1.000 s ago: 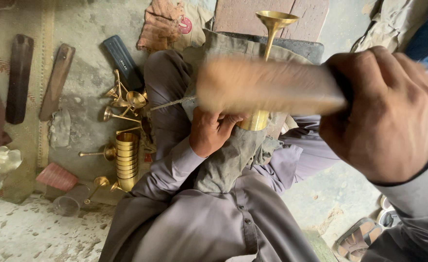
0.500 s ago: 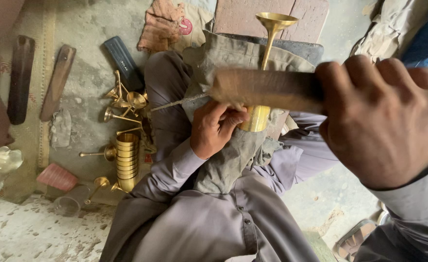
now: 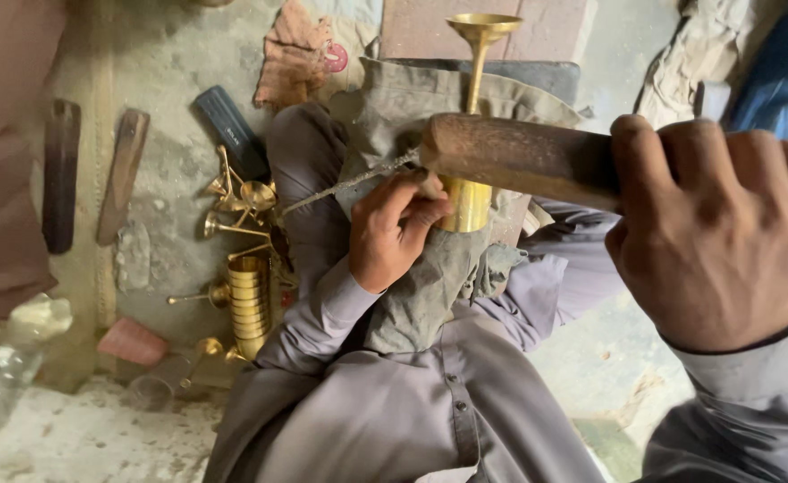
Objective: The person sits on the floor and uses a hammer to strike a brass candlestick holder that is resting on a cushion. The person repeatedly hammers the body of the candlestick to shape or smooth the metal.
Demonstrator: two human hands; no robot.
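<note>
My right hand (image 3: pixel 716 224) grips the wooden handle (image 3: pixel 519 156) of a long metal file (image 3: pixel 349 182), whose thin blade runs left across my lap. My left hand (image 3: pixel 394 228) holds a brass funnel-topped piece (image 3: pixel 474 116) upright on a grey-green cloth (image 3: pixel 429 268) over my knee, with fingers touching the file near its handle. The brass piece has a cylindrical base and a narrow stem with a flared cup on top.
On the concrete floor to the left lie several small brass parts (image 3: pixel 237 201), a stack of brass cylinders (image 3: pixel 249 300), two dark wooden-handled tools (image 3: pixel 58 174), a dark blue case (image 3: pixel 228 130), a rag (image 3: pixel 295 58) and a plastic bottle (image 3: pixel 0 376).
My right hand has pulled the file to the right and back toward me. My left hand stays on the brass piece, and the handle now looks sharp rather than blurred.
</note>
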